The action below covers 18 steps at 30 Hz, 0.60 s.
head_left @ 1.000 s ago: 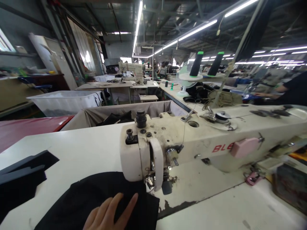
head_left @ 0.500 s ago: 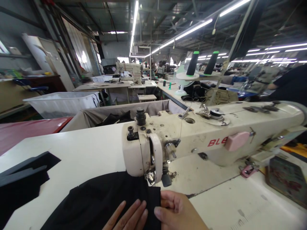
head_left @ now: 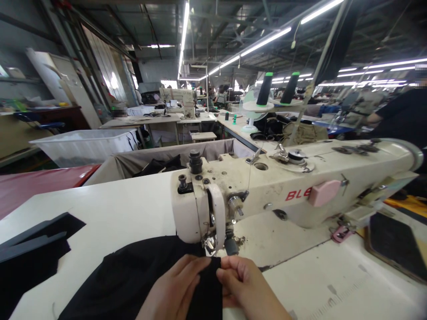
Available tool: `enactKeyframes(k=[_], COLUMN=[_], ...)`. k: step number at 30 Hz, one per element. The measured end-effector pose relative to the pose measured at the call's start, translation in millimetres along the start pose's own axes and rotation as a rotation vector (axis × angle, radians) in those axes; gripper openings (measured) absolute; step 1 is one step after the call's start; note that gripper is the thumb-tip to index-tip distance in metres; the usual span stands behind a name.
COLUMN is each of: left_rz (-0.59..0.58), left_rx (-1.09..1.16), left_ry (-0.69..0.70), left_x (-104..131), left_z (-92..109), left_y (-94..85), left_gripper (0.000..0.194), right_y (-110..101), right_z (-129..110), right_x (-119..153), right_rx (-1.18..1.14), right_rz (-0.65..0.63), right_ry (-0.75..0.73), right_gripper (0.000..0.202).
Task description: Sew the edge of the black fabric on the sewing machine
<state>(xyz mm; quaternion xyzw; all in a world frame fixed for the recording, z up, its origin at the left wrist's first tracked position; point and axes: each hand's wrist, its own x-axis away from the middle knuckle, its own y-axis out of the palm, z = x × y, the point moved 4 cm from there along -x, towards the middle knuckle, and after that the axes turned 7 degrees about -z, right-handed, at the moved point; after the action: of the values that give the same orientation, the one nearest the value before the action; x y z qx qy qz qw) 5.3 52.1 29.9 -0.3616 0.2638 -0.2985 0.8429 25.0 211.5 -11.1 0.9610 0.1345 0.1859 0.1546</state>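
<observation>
A black fabric piece (head_left: 133,280) lies on the white table (head_left: 110,209) in front of a cream sewing machine (head_left: 283,186). My left hand (head_left: 173,291) and my right hand (head_left: 248,289) both pinch the fabric's right edge just before the needle and presser foot (head_left: 210,242). Fingers of each hand are closed on the cloth. The fabric's far edge runs under the machine head.
More black cut pieces (head_left: 30,253) lie at the table's left edge. A cloth-lined bin (head_left: 173,158) with dark fabric stands behind the table, a white tub (head_left: 83,144) beyond it. Two green-capped thread cones (head_left: 276,89) rise behind the machine. A person in black (head_left: 400,115) works at far right.
My left hand went from lying flat on the fabric to pinching its edge. My right hand came in from below and took hold of the same edge near the needle.
</observation>
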Motion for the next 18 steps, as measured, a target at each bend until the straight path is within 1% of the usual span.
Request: enactKeyframes(k=[2, 4, 7, 12, 16, 18], left_rz=[0.013, 0.036, 0.062, 0.091, 0.091, 0.097], left_rx=[0.143, 0.237, 0.323, 0.430, 0.429, 0.424], left_ry=[-0.138, -0.236, -0.324, -0.350, -0.355, -0.329], left_x=[-18, -30, -34, -30, -30, -31], left_z=[-3, -6, -11, -10, -6, -4], left_y=[-0.5, 1.1, 4.8, 7.5, 8.6, 9.4], left_gripper=[0.033, 0.027, 0.018, 0.013, 0.008, 0.013], right_y=[1, 1, 0, 3, -1, -2], right_z=[1, 1, -1, -4, -4, -5], right_x=[1, 2, 2, 2, 3, 4], right_rx=[-0.027, -0.030, -0.054, -0.082, 0.010, 0.039], right_rz=[-0.038, -0.055, -0.067, -0.109, -0.026, 0.004], right_ry=[-0.010, -0.016, -0.024, -0.017, -0.037, -0.050], right_gripper=[0.037, 0.040, 0.045, 0.040, 0.037, 0.037])
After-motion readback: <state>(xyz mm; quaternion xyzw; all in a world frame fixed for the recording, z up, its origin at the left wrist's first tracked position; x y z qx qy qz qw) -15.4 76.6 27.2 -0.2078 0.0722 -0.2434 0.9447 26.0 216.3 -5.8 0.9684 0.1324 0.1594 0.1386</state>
